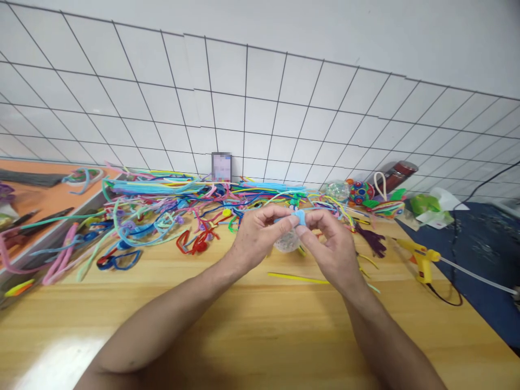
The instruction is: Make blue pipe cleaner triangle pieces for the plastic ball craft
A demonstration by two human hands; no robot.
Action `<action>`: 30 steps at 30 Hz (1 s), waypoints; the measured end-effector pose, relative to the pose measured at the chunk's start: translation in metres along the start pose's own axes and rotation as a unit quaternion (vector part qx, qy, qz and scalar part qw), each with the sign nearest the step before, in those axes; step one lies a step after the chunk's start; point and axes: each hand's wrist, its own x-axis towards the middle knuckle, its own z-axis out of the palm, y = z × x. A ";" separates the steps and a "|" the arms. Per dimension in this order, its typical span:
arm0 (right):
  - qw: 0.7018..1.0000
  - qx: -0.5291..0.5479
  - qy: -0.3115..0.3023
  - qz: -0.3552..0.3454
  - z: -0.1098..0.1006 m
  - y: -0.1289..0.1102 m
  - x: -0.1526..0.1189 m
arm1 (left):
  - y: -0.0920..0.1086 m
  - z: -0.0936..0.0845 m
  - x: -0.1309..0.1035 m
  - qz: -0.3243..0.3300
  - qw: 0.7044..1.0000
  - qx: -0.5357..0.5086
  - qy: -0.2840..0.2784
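Pinching a small light-blue piece between thumb and fingertips of both the left hand and the right hand, above a wooden table. Just below the fingers, a clear round object; behind, tangled colorful pipe cleaners; well to the right, a yellow glue gun.

- A craft workspace, by its yellow glue gun
- Heaped colourful pipe cleaners along the surface's far edge, by a tiled wall
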 end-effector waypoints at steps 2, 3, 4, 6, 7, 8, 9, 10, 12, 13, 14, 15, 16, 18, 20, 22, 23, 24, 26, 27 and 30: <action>0.999 0.028 0.015 0.009 0.000 0.002 -0.001 | 0.001 0.000 0.002 -0.014 1.000 -0.026 0.005; 0.999 0.041 0.021 0.013 0.000 0.002 -0.001 | 0.001 0.000 0.003 -0.018 0.999 -0.034 0.008; 0.998 0.050 0.023 0.017 0.000 0.003 -0.002 | 0.000 0.000 0.004 -0.021 0.999 -0.041 0.011; 0.998 0.059 0.019 0.022 -0.001 0.004 -0.002 | -0.001 -0.001 0.006 -0.027 0.998 -0.047 0.013; 0.998 0.059 0.014 0.024 -0.001 0.005 -0.002 | -0.001 -0.001 0.007 -0.028 0.998 -0.048 0.014; 0.998 0.058 0.008 0.026 -0.001 0.005 -0.001 | -0.002 -0.002 0.007 -0.028 0.998 -0.048 0.015; 0.998 0.059 0.003 0.028 -0.001 0.006 -0.001 | -0.002 -0.002 0.007 -0.027 0.998 -0.047 0.015; 0.998 0.061 -0.002 0.030 -0.001 0.006 -0.001 | -0.002 -0.002 0.007 -0.025 0.999 -0.046 0.015; 0.997 0.068 -0.006 0.034 0.000 0.008 0.000 | -0.001 -0.002 0.007 -0.022 0.999 -0.041 0.012; 0.997 0.071 -0.007 0.036 0.000 0.009 0.000 | -0.001 -0.002 0.007 -0.019 0.999 -0.039 0.011; 0.997 0.074 -0.008 0.036 0.001 0.010 0.000 | 0.000 -0.002 0.007 -0.015 0.999 -0.038 0.011; 0.997 0.074 -0.010 0.036 0.001 0.011 0.001 | 0.000 -0.002 0.007 -0.010 0.999 -0.038 0.014; 0.997 0.072 -0.014 0.035 0.002 0.012 0.001 | -0.001 -0.002 0.007 -0.002 0.999 -0.040 0.020; 0.998 0.057 -0.020 0.027 0.003 0.014 0.003 | -0.003 -0.004 0.009 0.019 0.998 -0.050 0.040; 0.999 0.026 -0.025 0.016 0.005 0.018 0.005 | -0.007 -0.006 0.012 0.039 0.995 -0.065 0.059; 1.000 -0.007 -0.028 0.006 0.006 0.023 0.008 | -0.011 -0.008 0.015 0.048 0.993 -0.079 0.077; 0.999 -0.017 -0.028 0.003 0.007 0.025 0.010 | -0.013 -0.009 0.016 0.048 0.991 -0.086 0.085; 0.999 -0.022 -0.028 0.001 0.008 0.028 0.011 | -0.013 -0.010 0.017 0.046 0.990 -0.095 0.092; 0.999 -0.031 -0.016 -0.006 0.008 0.031 0.013 | -0.014 -0.009 0.018 0.040 0.988 -0.116 0.099; 0.999 -0.038 -0.007 -0.012 0.008 0.033 0.014 | -0.013 -0.008 0.018 0.037 0.986 -0.126 0.099; 0.996 -0.070 0.026 -0.055 0.005 0.031 0.013 | -0.010 -0.005 0.015 0.032 0.983 -0.148 0.102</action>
